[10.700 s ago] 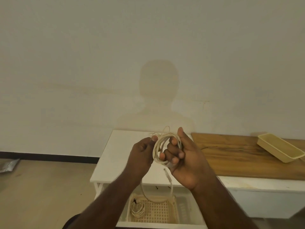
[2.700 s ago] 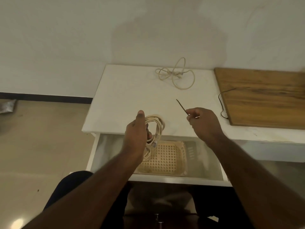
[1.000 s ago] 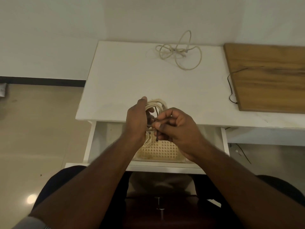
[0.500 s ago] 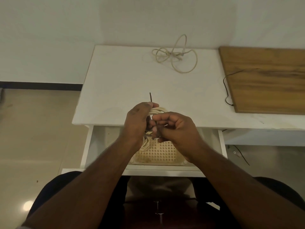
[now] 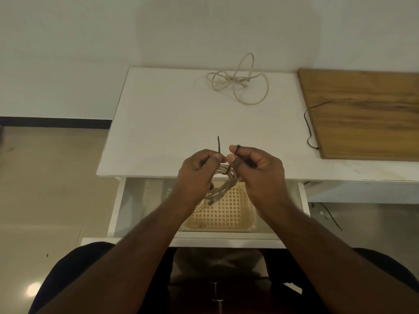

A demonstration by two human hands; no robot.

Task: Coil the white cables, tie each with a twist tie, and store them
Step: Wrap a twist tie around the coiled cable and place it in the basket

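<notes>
White coiled cable (image 5: pixel 223 181) sits mid-frame; left hand (image 5: pixel 197 172) grips it, pinching one upright twist tie (image 5: pixel 219 145) end, while right hand (image 5: pixel 258 168) pinches, seemingly, the other end for twisting.

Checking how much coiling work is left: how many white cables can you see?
2. One coiled cable is held in both hands over the open drawer; one loose cable lies at the white table's far edge. The forearms may hide more in the basket.
</notes>
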